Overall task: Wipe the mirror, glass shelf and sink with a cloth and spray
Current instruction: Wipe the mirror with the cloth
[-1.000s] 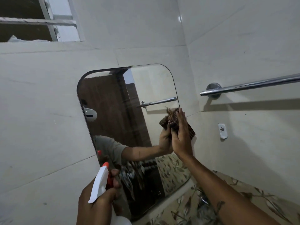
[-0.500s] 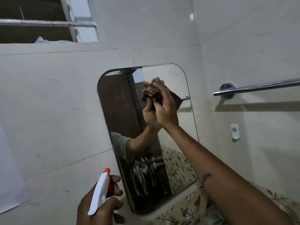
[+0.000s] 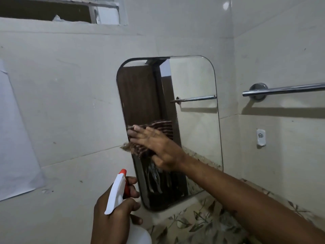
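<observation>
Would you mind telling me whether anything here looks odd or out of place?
Only slightly: the cloth under the right hand overhangs the mirror at its left edge onto the wall tile.

Chrome towel rail point(image 3: 288, 89) on right wall; white hook point(image 3: 260, 136) below; perhaps paper point(image 3: 15, 138) far left

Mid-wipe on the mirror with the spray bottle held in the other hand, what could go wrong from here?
1. The cloth overhangs the mirror at its left edge, so it may drag dirt from the wall tile onto the glass.
2. The left hand holds the spray bottle with its nozzle up; a stray squeeze could wet the wall.
</observation>
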Demonstrator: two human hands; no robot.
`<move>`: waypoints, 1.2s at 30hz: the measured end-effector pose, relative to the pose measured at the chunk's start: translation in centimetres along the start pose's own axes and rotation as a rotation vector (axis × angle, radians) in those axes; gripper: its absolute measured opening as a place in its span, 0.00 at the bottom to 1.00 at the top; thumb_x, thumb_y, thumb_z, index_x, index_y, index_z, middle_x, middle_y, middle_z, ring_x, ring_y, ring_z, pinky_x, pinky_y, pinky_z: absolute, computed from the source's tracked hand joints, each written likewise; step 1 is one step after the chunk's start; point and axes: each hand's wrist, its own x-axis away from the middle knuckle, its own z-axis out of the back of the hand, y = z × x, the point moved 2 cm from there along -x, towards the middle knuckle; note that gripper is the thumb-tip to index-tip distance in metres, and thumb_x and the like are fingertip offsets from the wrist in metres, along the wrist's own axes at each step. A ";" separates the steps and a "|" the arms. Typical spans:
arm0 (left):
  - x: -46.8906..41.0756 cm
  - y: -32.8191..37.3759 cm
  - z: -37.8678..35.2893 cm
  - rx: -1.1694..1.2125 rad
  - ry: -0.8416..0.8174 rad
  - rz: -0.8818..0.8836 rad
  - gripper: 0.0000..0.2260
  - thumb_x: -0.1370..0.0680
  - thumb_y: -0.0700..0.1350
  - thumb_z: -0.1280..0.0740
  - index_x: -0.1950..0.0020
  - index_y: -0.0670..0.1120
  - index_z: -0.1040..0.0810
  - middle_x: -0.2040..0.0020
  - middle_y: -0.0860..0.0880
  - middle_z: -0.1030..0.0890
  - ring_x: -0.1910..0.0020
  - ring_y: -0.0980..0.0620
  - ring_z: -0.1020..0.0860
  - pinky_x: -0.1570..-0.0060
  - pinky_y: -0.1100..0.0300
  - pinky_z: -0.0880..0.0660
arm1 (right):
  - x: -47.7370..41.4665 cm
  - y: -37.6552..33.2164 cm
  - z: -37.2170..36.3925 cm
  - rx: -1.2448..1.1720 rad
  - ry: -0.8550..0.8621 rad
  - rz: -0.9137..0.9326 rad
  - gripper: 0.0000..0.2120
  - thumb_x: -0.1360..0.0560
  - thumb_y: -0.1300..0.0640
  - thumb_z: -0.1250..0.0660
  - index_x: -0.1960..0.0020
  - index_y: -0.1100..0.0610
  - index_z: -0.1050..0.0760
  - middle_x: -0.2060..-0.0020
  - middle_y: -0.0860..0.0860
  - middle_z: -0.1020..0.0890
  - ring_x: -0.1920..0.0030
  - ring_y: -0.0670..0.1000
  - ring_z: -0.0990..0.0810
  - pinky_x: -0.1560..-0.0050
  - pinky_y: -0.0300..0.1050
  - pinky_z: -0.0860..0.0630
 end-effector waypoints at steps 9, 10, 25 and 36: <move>1.5 -0.4 0.9 -0.139 0.086 0.047 0.26 0.43 0.36 0.33 0.63 0.68 0.17 0.64 0.48 0.17 0.53 0.37 0.19 0.62 0.32 0.19 | 10.3 -1.0 -7.9 0.000 -0.201 0.024 0.42 0.34 0.70 0.33 0.21 0.59 0.37 0.18 0.52 0.41 0.17 0.50 0.50 0.19 0.56 0.47; 1.6 -0.3 1.0 -0.133 0.087 0.052 0.26 0.43 0.36 0.33 0.63 0.69 0.17 0.64 0.49 0.17 0.53 0.37 0.19 0.62 0.32 0.19 | 10.3 -0.9 -7.9 0.004 -0.198 0.043 0.42 0.34 0.71 0.32 0.21 0.59 0.37 0.19 0.52 0.40 0.17 0.50 0.49 0.19 0.55 0.47; 1.9 -0.1 -0.1 -0.090 0.061 -0.041 0.23 0.38 0.34 0.34 0.61 0.63 0.16 0.61 0.42 0.20 0.60 0.43 0.21 0.70 0.47 0.23 | 4.8 -0.4 -4.1 -0.045 -0.008 0.017 0.38 0.33 0.72 0.36 0.23 0.62 0.34 0.20 0.55 0.36 0.18 0.53 0.46 0.19 0.58 0.48; 2.2 -1.5 1.6 -0.192 0.139 0.042 0.18 0.41 0.38 0.34 0.57 0.55 0.15 0.65 0.47 0.18 0.55 0.37 0.19 0.58 0.32 0.20 | 13.4 -0.7 -9.8 -0.021 -0.192 0.061 0.29 0.23 0.63 0.43 0.22 0.60 0.36 0.20 0.53 0.38 0.18 0.52 0.46 0.21 0.60 0.41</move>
